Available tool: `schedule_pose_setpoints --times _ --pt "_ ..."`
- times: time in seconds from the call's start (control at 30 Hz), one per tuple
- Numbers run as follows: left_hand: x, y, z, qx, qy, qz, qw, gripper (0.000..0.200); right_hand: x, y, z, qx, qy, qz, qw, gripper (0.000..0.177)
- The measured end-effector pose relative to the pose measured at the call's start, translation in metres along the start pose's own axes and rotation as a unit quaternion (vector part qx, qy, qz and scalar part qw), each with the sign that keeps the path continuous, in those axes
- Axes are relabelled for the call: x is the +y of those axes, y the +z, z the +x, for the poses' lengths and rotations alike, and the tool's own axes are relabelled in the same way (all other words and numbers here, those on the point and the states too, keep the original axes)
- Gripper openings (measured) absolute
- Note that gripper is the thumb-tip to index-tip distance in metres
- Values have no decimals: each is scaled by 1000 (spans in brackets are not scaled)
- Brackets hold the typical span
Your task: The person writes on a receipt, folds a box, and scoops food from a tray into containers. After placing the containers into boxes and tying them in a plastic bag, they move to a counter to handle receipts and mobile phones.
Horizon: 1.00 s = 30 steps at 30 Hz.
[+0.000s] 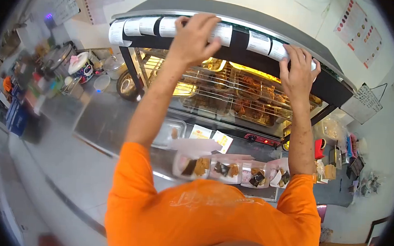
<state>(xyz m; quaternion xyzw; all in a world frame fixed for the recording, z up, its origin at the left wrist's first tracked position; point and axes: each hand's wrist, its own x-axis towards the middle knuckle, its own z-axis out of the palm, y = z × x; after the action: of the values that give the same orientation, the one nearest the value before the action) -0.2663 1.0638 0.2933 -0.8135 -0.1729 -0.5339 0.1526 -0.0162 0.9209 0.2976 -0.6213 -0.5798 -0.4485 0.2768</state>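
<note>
Both arms reach up to the top front edge of a food warmer cabinet (295, 91), where several white printed paper slips (257, 42) hang in a row. My left hand (194, 39) lies over the slips left of the middle, fingers bent over the edge and thumb apart. At the right end, my right hand (299, 71) rests its spread fingers on another slip (278, 51). No grip on a slip shows in either hand. Behind the glass, trays of browned food (253, 99) stand on wire racks under yellow light.
Several open paper boxes with food (221, 169) line the counter below. A clear tray (169, 132) and two printed cards (222, 141) lie behind them. Pots and bowls (114, 66) stand to the left; bags and small packages (331, 132) sit to the right.
</note>
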Motion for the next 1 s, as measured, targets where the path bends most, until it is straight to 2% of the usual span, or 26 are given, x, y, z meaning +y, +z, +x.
schedule_pose_setpoints --times 0.03,0.1,0.13,0.2,0.23,0.27,0.33,0.4,0.47,0.53,0.57,0.63,0.73,0.87,0.93,1.0 --pt "2 5 1 2 -3 -2 1000 41 -1 2 0 0 -4 3 1000 31" --pt "2 13 5 -96 -39 71 992 39 -2 3 1 0 -10 8 1000 31" --pt "-1 13 2 -95 -38 69 992 39 -2 2 1 0 -12 12 1000 31" --pt "-18 8 -10 -22 -69 93 993 37 1 -1 0 -7 -12 10 1000 32" --pt "-23 4 -11 -19 -66 93 993 36 2 -1 0 -7 -16 17 1000 33" --pt "-25 1 -12 -29 -55 115 991 38 3 -1 -2 -10 -19 25 999 34" --pt "-13 9 -3 18 -20 109 994 39 3 1 -4 -10 -24 17 1000 35" --pt "9 31 10 14 44 51 998 39 0 5 -3 -2 -12 27 1000 35" --pt "44 47 22 16 72 1 997 38 -3 6 -1 -4 -27 41 999 35" --pt "60 59 26 -63 42 38 996 42 -9 7 0 -6 -7 18 1000 35" --pt "55 58 22 -62 33 43 997 42 -12 9 1 -7 -1 25 1000 35" --pt "46 55 18 1 14 71 997 31 -18 10 3 -3 -9 36 999 34" --pt "27 47 10 40 6 117 992 29 -32 14 8 5 -5 51 999 33" --pt "16 27 2 -9 -27 117 993 33 -54 25 19 13 -28 59 998 32" --pt "11 23 -1 -8 -45 113 993 39 -62 28 22 19 -38 62 997 32" --pt "1 15 -8 40 -58 108 992 44 -61 25 20 17 -37 56 998 36"
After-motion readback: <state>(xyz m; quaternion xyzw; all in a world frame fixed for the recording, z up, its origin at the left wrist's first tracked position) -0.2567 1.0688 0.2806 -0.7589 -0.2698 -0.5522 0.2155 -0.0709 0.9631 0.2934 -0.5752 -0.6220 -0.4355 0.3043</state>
